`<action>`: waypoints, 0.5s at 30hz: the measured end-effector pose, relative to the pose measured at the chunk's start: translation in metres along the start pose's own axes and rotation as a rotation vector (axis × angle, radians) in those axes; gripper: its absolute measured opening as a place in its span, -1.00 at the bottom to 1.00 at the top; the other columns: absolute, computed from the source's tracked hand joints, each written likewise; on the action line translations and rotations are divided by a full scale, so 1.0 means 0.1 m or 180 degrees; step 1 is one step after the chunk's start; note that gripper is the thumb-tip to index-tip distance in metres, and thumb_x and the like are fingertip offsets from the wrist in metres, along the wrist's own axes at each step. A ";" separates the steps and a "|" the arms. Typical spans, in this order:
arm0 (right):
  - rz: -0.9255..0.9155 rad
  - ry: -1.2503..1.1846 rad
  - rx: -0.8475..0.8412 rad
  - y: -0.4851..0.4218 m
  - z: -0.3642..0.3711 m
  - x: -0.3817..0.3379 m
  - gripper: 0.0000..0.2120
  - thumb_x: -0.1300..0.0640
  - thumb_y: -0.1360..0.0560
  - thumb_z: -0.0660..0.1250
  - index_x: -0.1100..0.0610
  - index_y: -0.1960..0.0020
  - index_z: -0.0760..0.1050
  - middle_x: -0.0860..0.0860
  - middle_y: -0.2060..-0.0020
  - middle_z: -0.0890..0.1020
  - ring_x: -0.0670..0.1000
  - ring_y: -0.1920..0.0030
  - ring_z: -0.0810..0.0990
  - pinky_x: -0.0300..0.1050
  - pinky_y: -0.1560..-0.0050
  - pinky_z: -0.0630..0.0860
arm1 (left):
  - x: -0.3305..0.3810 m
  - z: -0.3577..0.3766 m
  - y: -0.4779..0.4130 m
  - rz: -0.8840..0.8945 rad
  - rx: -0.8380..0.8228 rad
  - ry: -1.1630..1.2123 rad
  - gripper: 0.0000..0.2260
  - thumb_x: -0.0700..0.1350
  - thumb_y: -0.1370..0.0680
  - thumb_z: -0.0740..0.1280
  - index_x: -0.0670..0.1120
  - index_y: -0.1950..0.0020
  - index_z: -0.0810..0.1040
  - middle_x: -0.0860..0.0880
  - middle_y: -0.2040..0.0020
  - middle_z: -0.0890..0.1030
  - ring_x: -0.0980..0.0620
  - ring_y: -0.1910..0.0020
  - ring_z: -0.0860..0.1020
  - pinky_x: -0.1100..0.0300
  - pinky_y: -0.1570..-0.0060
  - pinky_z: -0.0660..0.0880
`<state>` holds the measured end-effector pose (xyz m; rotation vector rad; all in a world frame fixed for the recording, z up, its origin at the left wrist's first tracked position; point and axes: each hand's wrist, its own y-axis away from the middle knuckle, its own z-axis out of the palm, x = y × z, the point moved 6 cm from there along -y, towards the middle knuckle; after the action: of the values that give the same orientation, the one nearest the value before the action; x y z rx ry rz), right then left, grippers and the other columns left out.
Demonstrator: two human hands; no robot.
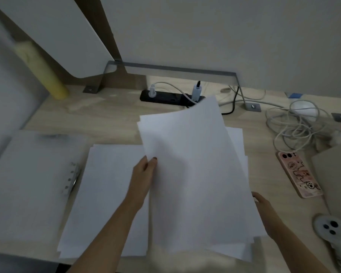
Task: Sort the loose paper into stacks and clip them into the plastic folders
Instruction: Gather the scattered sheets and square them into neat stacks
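Note:
A sheaf of white paper (193, 174) is lifted off the desk in the middle, its far corner raised. My left hand (144, 172) pinches its left edge, thumb on top. My right hand (262, 205) holds its right edge, mostly hidden behind the sheets. More loose sheets (237, 138) lie fanned under it. A second flat stack of white paper (106, 198) rests on the desk to the left. Further left lies a translucent plastic folder (28, 174) with a metal clip strip (71, 180) along its right side.
A pink phone (298, 174) lies face down at the right, beside a grey board (335, 174) and a white plug (328, 227). Tangled white cables (295, 127) and a black power strip (165, 96) sit at the back. A yellow roll (41, 71) leans at the back left.

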<state>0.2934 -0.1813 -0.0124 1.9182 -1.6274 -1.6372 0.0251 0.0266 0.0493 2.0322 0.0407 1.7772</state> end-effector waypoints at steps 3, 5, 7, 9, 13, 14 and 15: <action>-0.0068 -0.0069 -0.0363 0.00 0.03 -0.04 -0.81 0.21 -0.59 0.15 0.20 0.01 0.54 0.17 0.15 0.59 0.07 0.21 0.52 -0.08 0.17 0.43 | -0.19 0.34 -0.06 -0.0121 -0.0164 -0.0405 -0.87 -0.13 -0.59 0.19 -0.04 0.15 0.46 0.00 0.26 0.46 0.18 0.36 0.40 0.28 0.29 0.34; -0.0030 -0.0242 -0.0404 -0.01 0.02 -0.04 -0.78 0.11 -0.60 0.15 0.12 0.11 0.53 0.17 0.15 0.59 0.06 0.23 0.53 -0.06 0.21 0.43 | -0.34 0.51 -0.14 -0.0193 -0.0303 -0.0645 -0.87 -0.14 -0.59 0.19 -0.05 0.14 0.45 -0.05 0.25 0.46 0.15 0.34 0.42 0.28 0.29 0.33; 0.0194 -0.0662 -0.0564 -0.04 0.07 -0.01 -0.67 -0.05 -0.59 0.11 0.15 0.06 0.54 0.14 0.14 0.61 0.09 0.16 0.57 -0.06 0.21 0.45 | -0.51 0.66 -0.23 -0.0267 -0.0470 -0.0892 -0.88 -0.13 -0.59 0.19 -0.08 0.09 0.48 -0.06 0.19 0.50 0.04 0.22 0.46 0.21 0.22 0.36; 0.0277 -0.0828 -0.0792 -0.07 0.15 0.01 -0.58 -0.14 -0.57 0.07 0.16 0.02 0.54 0.11 0.08 0.64 0.11 0.07 0.60 -0.04 0.14 0.49 | -0.66 0.77 -0.32 -0.0264 -0.0493 -0.1307 -0.83 -0.14 -0.58 0.22 -0.21 0.00 0.53 -0.12 0.13 0.52 -0.07 0.14 0.50 0.15 0.19 0.41; 0.0184 -0.0862 -0.1028 -0.09 0.23 0.05 -0.66 -0.06 -0.54 0.20 0.17 -0.02 0.60 0.11 0.09 0.71 0.16 0.07 0.68 0.00 0.08 0.55 | -0.82 0.82 -0.44 -0.0533 -0.0291 -0.1499 -0.57 -0.12 -0.50 0.31 -0.20 -0.34 0.39 -0.13 -0.25 0.52 -0.13 -0.21 0.50 0.01 -0.23 0.45; 0.0147 -0.0870 -0.1178 -0.08 0.27 0.05 -0.67 -0.02 -0.53 0.23 0.20 -0.07 0.59 0.14 0.05 0.71 0.17 0.04 0.68 0.02 0.04 0.56 | -0.82 0.83 -0.44 -0.0674 -0.0282 -0.1361 -0.56 -0.14 -0.49 0.32 -0.20 -0.35 0.37 -0.14 -0.26 0.52 -0.14 -0.20 0.51 0.03 -0.20 0.46; 0.0114 -0.0910 -0.1257 -0.07 0.31 0.05 -0.69 0.02 -0.52 0.26 0.21 -0.11 0.58 0.16 0.02 0.70 0.18 0.02 0.67 0.03 0.03 0.57 | -0.86 0.84 -0.45 -0.0814 -0.0281 -0.1207 -0.54 -0.16 -0.48 0.33 -0.21 -0.36 0.34 -0.15 -0.26 0.52 -0.15 -0.19 0.52 0.08 -0.14 0.48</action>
<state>0.2728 -0.1668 -0.0319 1.5099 -1.2806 -2.1048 0.1018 0.0158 -0.0532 2.1553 0.0998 1.2030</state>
